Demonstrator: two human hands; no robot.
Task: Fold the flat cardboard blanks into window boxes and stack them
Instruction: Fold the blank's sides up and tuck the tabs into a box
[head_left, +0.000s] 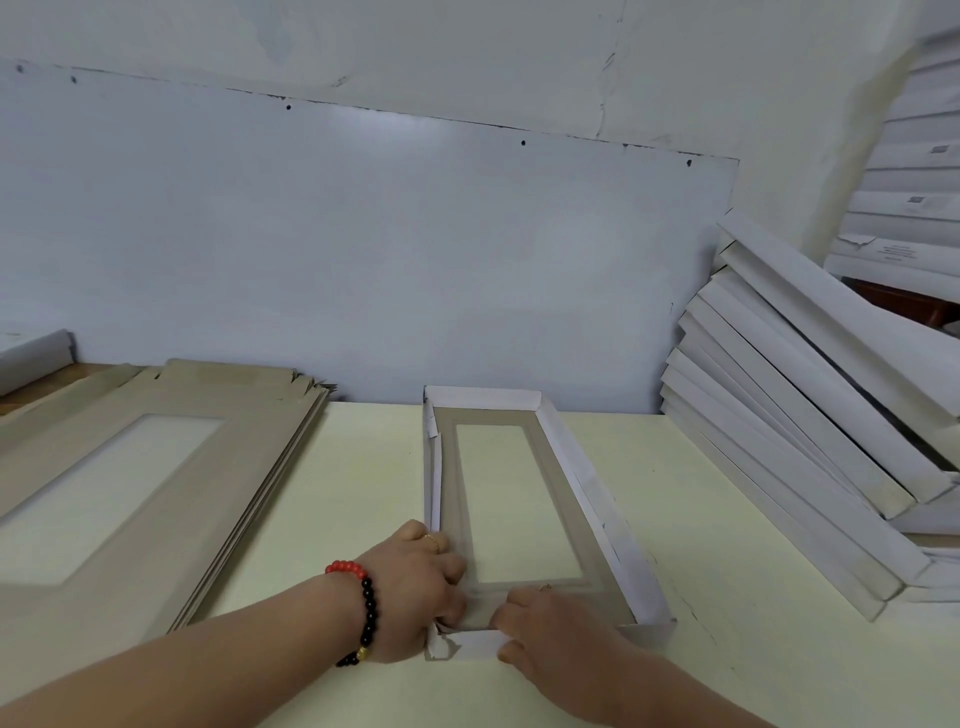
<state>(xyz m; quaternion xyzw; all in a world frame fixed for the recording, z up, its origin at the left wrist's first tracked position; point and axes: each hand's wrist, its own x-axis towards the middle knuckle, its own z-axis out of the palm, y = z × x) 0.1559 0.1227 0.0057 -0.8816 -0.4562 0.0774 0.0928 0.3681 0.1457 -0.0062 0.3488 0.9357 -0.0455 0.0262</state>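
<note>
Landmark: the half-formed window box (524, 499), open side up on the cream table (353, 499), its long axis running away from the person; all positions are given relative to it.

Far left of the box, at the table's back edge: a white roll or bundle (34, 358), only partly in frame.

Left of the box: a stack of flat blanks (171, 441), brown side up, each with a rectangular window cut-out; the edges are fanned slightly toward the box; the stack lies apart from it.

At the box's near-left corner: the left hand (415, 592), wrist wearing a red-and-black bead bracelet (363, 608), a ring on one finger; the fingers are curled over the left wall and onto the corner flap, holding the cardboard there.

The box itself: grey-brown inside, white outside; far wall and right wall upright; left wall raised, with a loose flap near the far corner; near-left corner tab crumpled and not tucked; window panel flat on the table.

At the box's near wall: the right hand (545, 629), fingers bent over the white near flap and pressing it inward, thumb outside the wall; it grips that flap.

Right of the box: a leaning stack of finished boxes (810, 415), white outsides showing, tilted toward the wall; beyond it, upper right, a taller pile of white cartons (914, 176).

Behind the box: a pale wall panel (363, 234).
</note>
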